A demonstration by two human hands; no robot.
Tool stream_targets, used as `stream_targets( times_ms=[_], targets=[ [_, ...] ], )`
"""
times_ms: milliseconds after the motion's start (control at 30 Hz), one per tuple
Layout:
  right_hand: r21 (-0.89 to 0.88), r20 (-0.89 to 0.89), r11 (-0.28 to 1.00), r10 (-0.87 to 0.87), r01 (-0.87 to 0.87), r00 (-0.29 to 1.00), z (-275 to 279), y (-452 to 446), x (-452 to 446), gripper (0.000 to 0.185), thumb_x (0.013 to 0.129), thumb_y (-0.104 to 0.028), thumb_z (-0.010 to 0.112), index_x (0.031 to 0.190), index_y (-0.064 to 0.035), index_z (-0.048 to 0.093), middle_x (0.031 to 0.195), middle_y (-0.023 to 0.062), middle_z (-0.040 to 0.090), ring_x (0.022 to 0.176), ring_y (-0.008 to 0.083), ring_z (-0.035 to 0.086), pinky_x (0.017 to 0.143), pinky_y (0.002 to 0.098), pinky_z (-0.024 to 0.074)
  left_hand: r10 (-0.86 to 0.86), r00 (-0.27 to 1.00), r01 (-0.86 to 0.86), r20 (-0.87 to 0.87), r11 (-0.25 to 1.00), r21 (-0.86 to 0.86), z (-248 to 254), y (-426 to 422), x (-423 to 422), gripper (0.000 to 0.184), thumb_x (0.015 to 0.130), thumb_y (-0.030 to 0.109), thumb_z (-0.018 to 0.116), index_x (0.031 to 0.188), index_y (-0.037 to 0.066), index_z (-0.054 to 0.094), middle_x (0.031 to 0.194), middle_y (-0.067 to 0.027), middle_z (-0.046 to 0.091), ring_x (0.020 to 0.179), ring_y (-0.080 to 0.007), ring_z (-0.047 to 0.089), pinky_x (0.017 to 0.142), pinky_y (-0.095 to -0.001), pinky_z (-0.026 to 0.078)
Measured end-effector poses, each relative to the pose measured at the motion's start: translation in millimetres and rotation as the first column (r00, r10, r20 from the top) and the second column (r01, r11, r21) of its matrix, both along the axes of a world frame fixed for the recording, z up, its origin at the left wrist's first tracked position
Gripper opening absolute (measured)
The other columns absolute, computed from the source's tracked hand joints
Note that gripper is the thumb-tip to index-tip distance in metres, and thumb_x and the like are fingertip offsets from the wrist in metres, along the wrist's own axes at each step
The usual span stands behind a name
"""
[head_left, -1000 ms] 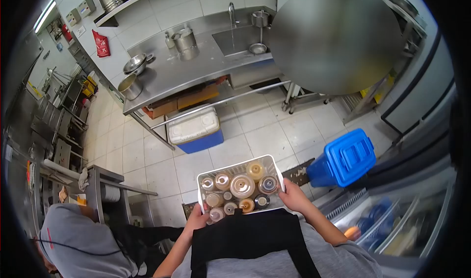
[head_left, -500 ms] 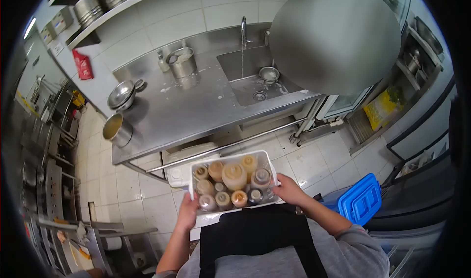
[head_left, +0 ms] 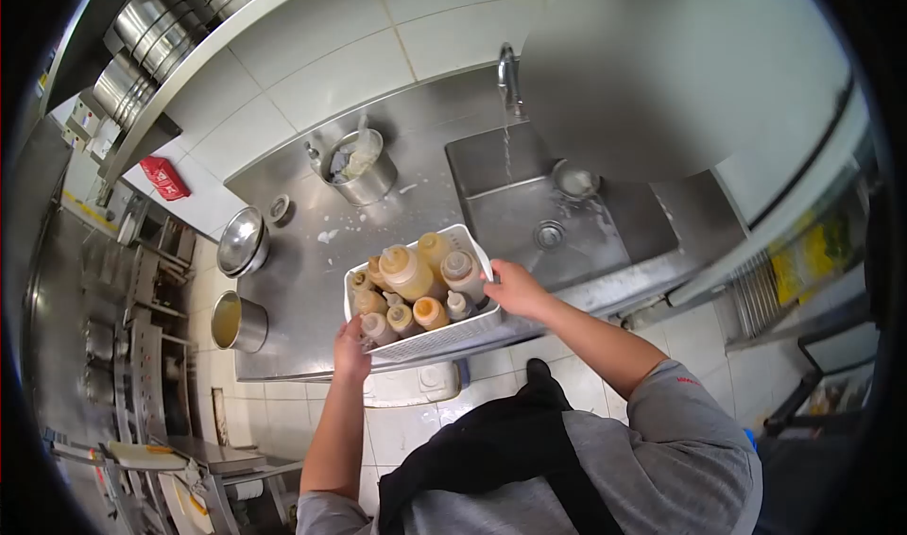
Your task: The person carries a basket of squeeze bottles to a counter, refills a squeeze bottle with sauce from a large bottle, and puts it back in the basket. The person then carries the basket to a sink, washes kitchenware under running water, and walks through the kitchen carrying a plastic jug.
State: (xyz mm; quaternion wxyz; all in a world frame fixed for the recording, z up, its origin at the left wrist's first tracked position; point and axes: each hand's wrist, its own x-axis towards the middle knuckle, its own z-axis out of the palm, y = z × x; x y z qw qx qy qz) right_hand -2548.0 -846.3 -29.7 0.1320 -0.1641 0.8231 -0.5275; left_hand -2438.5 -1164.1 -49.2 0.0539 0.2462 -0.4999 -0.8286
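A white plastic basket [head_left: 439, 338] is held between my two hands over the front edge of the steel counter. Several squeeze bottles [head_left: 406, 271] stand packed inside it, with clear, tan and orange contents. My left hand [head_left: 352, 348] grips the basket's near left corner. At the right end, my right hand [head_left: 516, 288] has its fingers closed over the rim. Whether the basket's underside touches the counter is hidden.
Water runs from a tap [head_left: 510, 80] into the sink [head_left: 614, 228], where a small strainer [head_left: 574, 180] lies. On the counter [head_left: 312, 294] are a pot of wet cloth-like items [head_left: 367, 181], metal bowls [head_left: 243, 242] and a steel pot [head_left: 240, 322]. A blurred patch covers the right.
The basket of bottles has moved forward, from in front of my body to over the counter's edge. Both hands have kept their hold, and the view has come closer to the counter.
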Motion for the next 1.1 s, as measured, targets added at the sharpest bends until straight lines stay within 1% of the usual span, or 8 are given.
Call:
stream_targets(
  times_ms=[267, 400, 500, 533, 600, 800, 1033, 1100],
  targets=[
    [-0.013, -0.024, 0.993, 0.116, -0.116, 0.993, -22, -13, -169, 0.024, 0.083, -0.019, 0.059, 0.099, -0.0013, 0.057, 0.093, 0.0184, 0.065, 0.088, 0.0332, 0.062, 0.074, 0.0392, 0.0476, 0.316, 0.948, -0.316, -0.032, 0.931, -0.183, -56, 9, -120, 0.038, 0.099, 0.034, 0.038, 0.109, -0.001, 0.053, 0.100, -0.0119, 0.062, 0.090, -0.0223, 0.063, 0.075, -0.0345, 0.053],
    [-0.361, -0.240, 0.932, -0.109, 0.015, 0.965, 4, 10, -206, 0.016, 0.092, -0.018, 0.055, 0.101, -0.0051, 0.056, 0.090, 0.0104, 0.064, 0.081, 0.0206, 0.062, 0.072, 0.0318, 0.0492, 0.389, 0.921, -0.376, -0.008, 0.885, -0.274, -48, 9, -159, 0.037, 0.099, 0.033, 0.038, 0.107, 0.001, 0.055, 0.093, -0.0102, 0.063, 0.083, -0.0206, 0.064, 0.067, -0.0327, 0.053],
    [-0.630, 0.009, 0.757, -0.219, 0.176, 0.976, 134, 86, -158, 0.012, 0.092, -0.016, 0.054, 0.095, -0.0054, 0.060, 0.087, 0.0042, 0.063, 0.075, 0.0113, 0.060, 0.069, 0.0247, 0.0494, 0.465, 0.883, -0.465, -0.069, 0.843, -0.269, -65, 0, -178, 0.038, 0.098, 0.034, 0.041, 0.105, 0.001, 0.057, 0.090, -0.0090, 0.063, 0.077, -0.0173, 0.062, 0.060, -0.0312, 0.051],
    [-0.933, 0.011, 0.358, 0.125, -0.034, 0.992, 143, 132, -144, 0.008, 0.088, -0.012, 0.055, 0.089, -0.0067, 0.062, 0.088, 0.0042, 0.063, 0.078, 0.0159, 0.057, 0.072, 0.0290, 0.0484, 0.503, 0.863, -0.491, -0.054, 0.808, -0.326, -61, 2, -183, 0.039, 0.097, 0.035, 0.042, 0.104, 0.000, 0.057, 0.088, -0.0090, 0.062, 0.074, -0.0172, 0.061, 0.058, -0.0313, 0.049],
    [-0.917, -0.297, 0.185, 0.276, -0.354, 0.914, 182, 187, -107, 0.007, 0.088, -0.013, 0.054, 0.085, -0.0085, 0.058, 0.084, 0.0028, 0.059, 0.074, 0.0146, 0.055, 0.070, 0.0290, 0.0453, 0.588, 0.808, -0.507, 0.024, 0.716, -0.480, -59, 5, -188, 0.041, 0.096, 0.036, 0.044, 0.100, -0.002, 0.058, 0.085, -0.0094, 0.061, 0.071, -0.0176, 0.058, 0.056, -0.0319, 0.047],
    [-0.344, -0.798, 0.281, 0.415, -0.896, 0.436, 269, 218, -34, 0.014, 0.087, -0.017, 0.052, 0.074, -0.0138, 0.049, 0.073, -0.0014, 0.050, 0.062, 0.0106, 0.048, 0.062, 0.0289, 0.0358, 0.621, 0.782, -0.553, -0.060, 0.646, -0.526, -63, 5, -197, 0.043, 0.096, 0.034, 0.044, 0.092, -0.006, 0.058, 0.081, -0.0129, 0.061, 0.070, -0.0198, 0.059, 0.061, -0.0359, 0.050],
    [-0.359, -0.709, 0.668, 0.260, -0.652, 0.656, 290, 234, 49, 0.023, 0.084, -0.013, 0.051, 0.067, -0.0183, 0.036, 0.062, -0.0045, 0.036, 0.055, 0.0077, 0.041, 0.063, 0.0336, 0.0295, 0.590, 0.800, -0.579, -0.110, 0.710, -0.401, -59, 9, -199, 0.043, 0.097, 0.031, 0.043, 0.095, -0.009, 0.057, 0.092, -0.0176, 0.063, 0.077, -0.0238, 0.063, 0.066, -0.0385, 0.051],
    [-0.253, -0.856, 0.771, 0.103, -0.584, 0.507, 295, 235, 65, 0.019, 0.086, -0.018, 0.053, 0.072, -0.0177, 0.039, 0.064, -0.0046, 0.035, 0.063, 0.0120, 0.043, 0.073, 0.0394, 0.0289, 0.671, 0.740, -0.557, -0.051, 0.568, -0.606, -59, 13, -198, 0.044, 0.096, 0.031, 0.042, 0.096, -0.011, 0.057, 0.093, -0.0198, 0.063, 0.079, -0.0263, 0.063, 0.068, -0.0391, 0.051]
  ],
)
